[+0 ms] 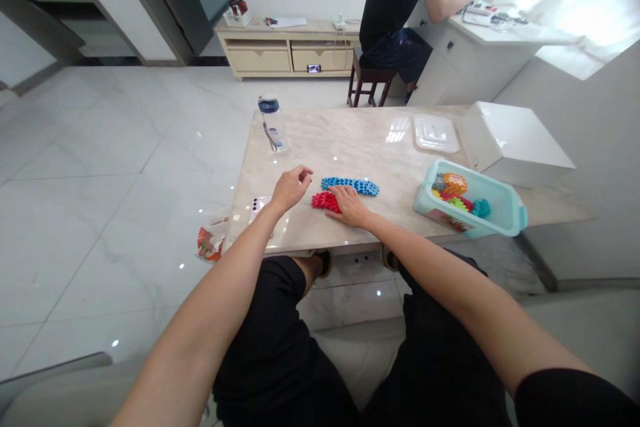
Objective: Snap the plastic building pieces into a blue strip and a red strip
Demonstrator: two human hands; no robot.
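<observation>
My right hand (351,207) wraps over the right end of a short red row of knobbly toy building blocks (321,201), fingers on its far side and thumb on the near side. Just beyond it on the table lies a longer row of joined blue blocks (367,187), almost parallel and close to my fingertips. My left hand (293,188) is held left of both rows, above the tabletop. Its fingers are bent but apart, and I see nothing in them. Part of the red row is hidden under my right hand.
A turquoise bin (503,200) holding mixed coloured blocks stands right, beside a white box (520,140) and a clear lid (435,133). A water bottle (274,127) and phone (257,205) are left. A plastic bag (213,240) is by the table's left edge. Another person (395,7) sits beyond.
</observation>
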